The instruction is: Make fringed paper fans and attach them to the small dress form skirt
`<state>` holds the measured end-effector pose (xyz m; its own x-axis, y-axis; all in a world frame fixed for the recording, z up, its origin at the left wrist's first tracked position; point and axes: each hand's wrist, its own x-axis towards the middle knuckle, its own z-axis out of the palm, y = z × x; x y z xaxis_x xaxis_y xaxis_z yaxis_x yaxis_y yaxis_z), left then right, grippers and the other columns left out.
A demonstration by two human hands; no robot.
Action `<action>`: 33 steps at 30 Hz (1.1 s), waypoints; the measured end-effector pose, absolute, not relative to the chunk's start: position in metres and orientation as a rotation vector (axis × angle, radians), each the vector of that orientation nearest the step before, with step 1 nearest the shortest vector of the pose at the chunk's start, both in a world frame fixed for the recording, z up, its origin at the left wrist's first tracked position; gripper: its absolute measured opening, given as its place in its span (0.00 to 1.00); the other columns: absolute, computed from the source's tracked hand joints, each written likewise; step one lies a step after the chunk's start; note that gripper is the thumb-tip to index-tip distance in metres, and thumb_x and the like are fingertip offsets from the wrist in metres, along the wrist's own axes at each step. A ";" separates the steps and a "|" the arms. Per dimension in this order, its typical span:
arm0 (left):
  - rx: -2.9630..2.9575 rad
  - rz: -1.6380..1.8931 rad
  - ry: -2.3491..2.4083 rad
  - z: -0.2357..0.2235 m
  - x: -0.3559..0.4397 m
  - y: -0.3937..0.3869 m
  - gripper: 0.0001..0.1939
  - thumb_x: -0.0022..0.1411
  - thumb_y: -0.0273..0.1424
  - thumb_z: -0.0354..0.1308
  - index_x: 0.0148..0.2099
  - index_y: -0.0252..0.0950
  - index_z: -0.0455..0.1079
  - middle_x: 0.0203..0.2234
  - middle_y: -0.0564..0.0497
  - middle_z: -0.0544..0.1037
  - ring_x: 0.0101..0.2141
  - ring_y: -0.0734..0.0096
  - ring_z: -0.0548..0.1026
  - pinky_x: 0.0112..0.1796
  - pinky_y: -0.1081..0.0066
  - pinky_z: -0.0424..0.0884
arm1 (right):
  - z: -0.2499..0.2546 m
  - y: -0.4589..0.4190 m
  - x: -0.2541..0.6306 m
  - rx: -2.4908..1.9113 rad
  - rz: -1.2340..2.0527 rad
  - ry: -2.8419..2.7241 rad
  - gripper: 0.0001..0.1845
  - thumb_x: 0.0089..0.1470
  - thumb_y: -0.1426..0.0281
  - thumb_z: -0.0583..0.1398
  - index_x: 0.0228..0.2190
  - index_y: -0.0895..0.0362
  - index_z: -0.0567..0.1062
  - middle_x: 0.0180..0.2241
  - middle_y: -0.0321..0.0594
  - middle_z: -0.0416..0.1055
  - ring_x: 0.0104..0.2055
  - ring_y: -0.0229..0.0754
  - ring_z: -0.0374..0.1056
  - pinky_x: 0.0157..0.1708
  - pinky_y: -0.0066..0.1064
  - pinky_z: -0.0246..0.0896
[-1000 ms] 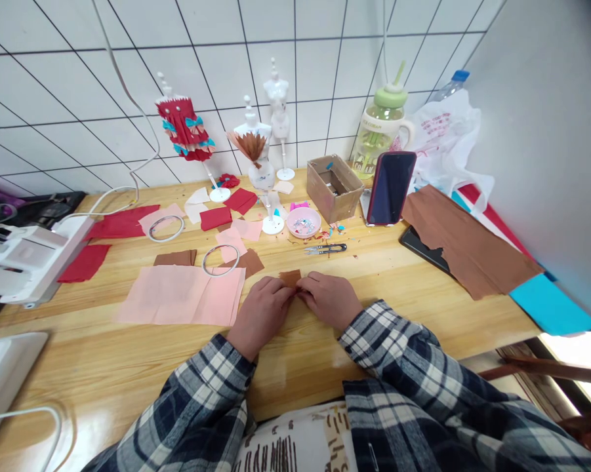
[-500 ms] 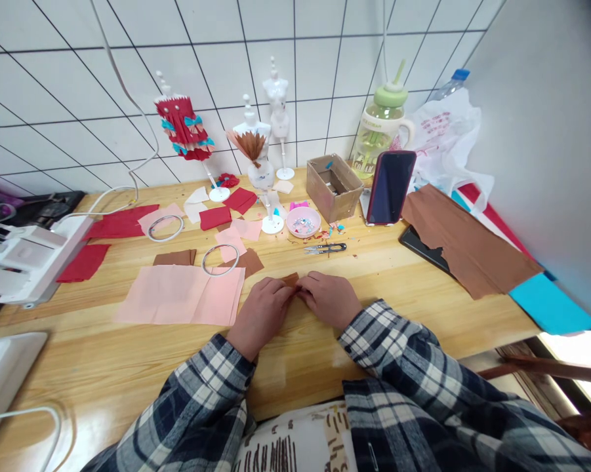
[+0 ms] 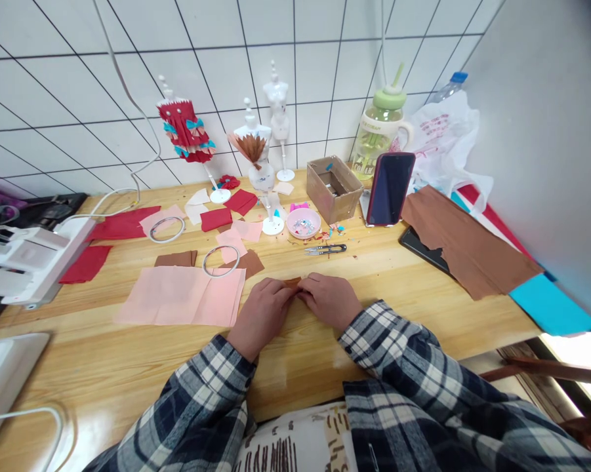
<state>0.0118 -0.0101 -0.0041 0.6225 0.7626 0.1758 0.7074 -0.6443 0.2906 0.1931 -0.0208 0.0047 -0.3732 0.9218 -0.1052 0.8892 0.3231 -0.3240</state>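
Note:
A small piece of brown crepe paper (image 3: pixel 292 282) is pinched between my two hands just above the wooden table. My left hand (image 3: pixel 262 314) closes on its left side, and my right hand (image 3: pixel 328 298) grips it from the right, with the fingertips nearly meeting. My fingers cover most of the piece, so its folds are hard to make out. Left of my left hand lie pink paper sheets (image 3: pixel 177 295) and a silver ring (image 3: pixel 221 261). Thread snips (image 3: pixel 325 249) rest beyond my right hand.
White mini mannequins stand at the back, one in a red paper dress (image 3: pixel 185 131), another with a brown pleated fan (image 3: pixel 250 149). A pink bowl of beads (image 3: pixel 316 231), cardboard box (image 3: pixel 342 206), phone (image 3: pixel 391 187) and bottle (image 3: pixel 376 134) are behind. Brown paper (image 3: pixel 477 246) lies right.
Both hands keep their hold on the brown paper, and its visible edge sits slightly lower and flatter between the fingers. The view has shifted very slightly.

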 end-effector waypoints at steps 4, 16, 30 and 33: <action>2.643 0.488 1.184 -0.005 0.011 -0.009 0.09 0.65 0.26 0.55 0.44 0.37 0.76 0.41 0.45 0.79 0.42 0.62 0.74 0.46 0.60 0.69 | 0.005 -0.021 0.193 -1.718 0.528 -2.481 0.16 0.66 0.62 0.50 0.44 0.53 0.75 0.42 0.40 0.74 0.42 0.41 0.71 0.37 0.30 0.59; 2.650 0.415 1.261 -0.003 0.011 -0.011 0.11 0.66 0.28 0.54 0.46 0.39 0.77 0.34 0.46 0.79 0.37 0.63 0.74 0.41 0.59 0.67 | 0.006 -0.020 0.193 -1.719 0.544 -2.466 0.16 0.66 0.63 0.50 0.45 0.52 0.75 0.43 0.40 0.74 0.43 0.41 0.71 0.38 0.31 0.60; 2.658 0.432 1.244 -0.007 0.010 -0.010 0.11 0.67 0.29 0.53 0.44 0.37 0.77 0.34 0.46 0.78 0.37 0.62 0.73 0.41 0.60 0.68 | 0.002 -0.019 0.194 -1.702 0.536 -2.452 0.16 0.65 0.63 0.51 0.45 0.52 0.75 0.43 0.39 0.74 0.42 0.41 0.71 0.37 0.30 0.59; 2.659 0.460 1.216 -0.006 0.010 -0.010 0.11 0.67 0.28 0.53 0.43 0.36 0.77 0.37 0.45 0.78 0.39 0.62 0.73 0.43 0.60 0.68 | 0.003 -0.019 0.194 -1.713 0.542 -2.448 0.16 0.66 0.62 0.50 0.45 0.52 0.75 0.43 0.39 0.74 0.42 0.41 0.71 0.37 0.30 0.59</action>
<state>0.0105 -0.0100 -0.0059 0.6174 0.7600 0.2031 0.7038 -0.6490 0.2888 0.1942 -0.0191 0.0030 -0.3600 0.9257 -0.1161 0.8883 0.3021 -0.3460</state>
